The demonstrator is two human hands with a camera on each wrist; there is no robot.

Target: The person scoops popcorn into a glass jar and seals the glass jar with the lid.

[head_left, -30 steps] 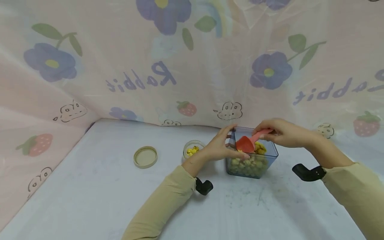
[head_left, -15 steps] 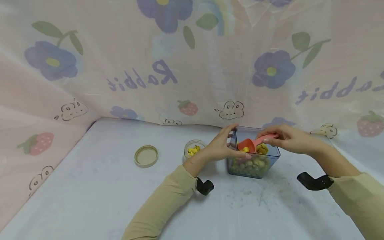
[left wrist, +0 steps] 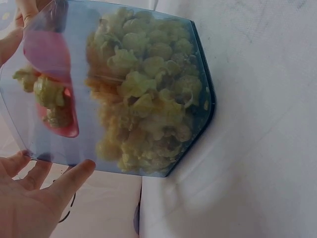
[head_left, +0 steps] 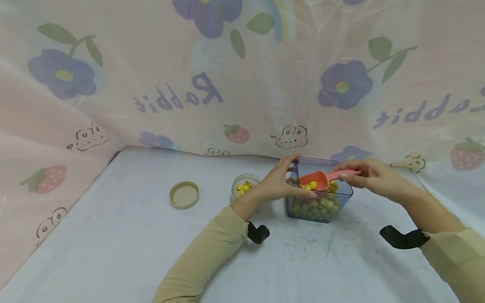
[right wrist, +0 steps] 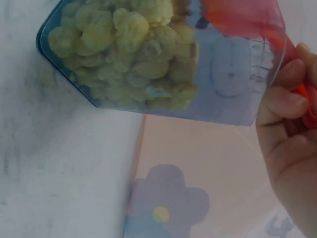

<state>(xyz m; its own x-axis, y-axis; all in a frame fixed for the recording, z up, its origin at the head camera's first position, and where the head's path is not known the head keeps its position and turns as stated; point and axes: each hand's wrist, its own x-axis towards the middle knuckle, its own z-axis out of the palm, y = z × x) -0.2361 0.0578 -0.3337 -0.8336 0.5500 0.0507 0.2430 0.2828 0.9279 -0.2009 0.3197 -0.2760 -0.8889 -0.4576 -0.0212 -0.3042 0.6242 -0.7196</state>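
Observation:
A clear blue square container (head_left: 341, 198) half full of popcorn stands on the table right of centre. My left hand (head_left: 288, 181) grips its left side, thumb at the back corner and fingers along the front wall. My right hand (head_left: 350, 176) pinches the handle of a coral scoop (head_left: 316, 180), which is held level over the container with yellow popcorn in its bowl. The left wrist view shows the container (left wrist: 148, 99) with the scoop (left wrist: 49, 54) seen through its wall and my left hand (left wrist: 34, 198) against it. In the right wrist view, my right hand (right wrist: 287, 129) holds the scoop (right wrist: 242, 17) above the container (right wrist: 148, 59).
A small glass jar (head_left: 244, 186) with some yellow popcorn stands just left of my left hand. A round beige lid (head_left: 184, 195) lies further left on the white table (head_left: 113, 252). A flowered pink curtain (head_left: 227, 84) closes the back and the left side.
The scoop has come up out of the popcorn and levelled, now carrying yellow pieces. My right hand drew slightly to the right. The left hand kept its grip on the container.

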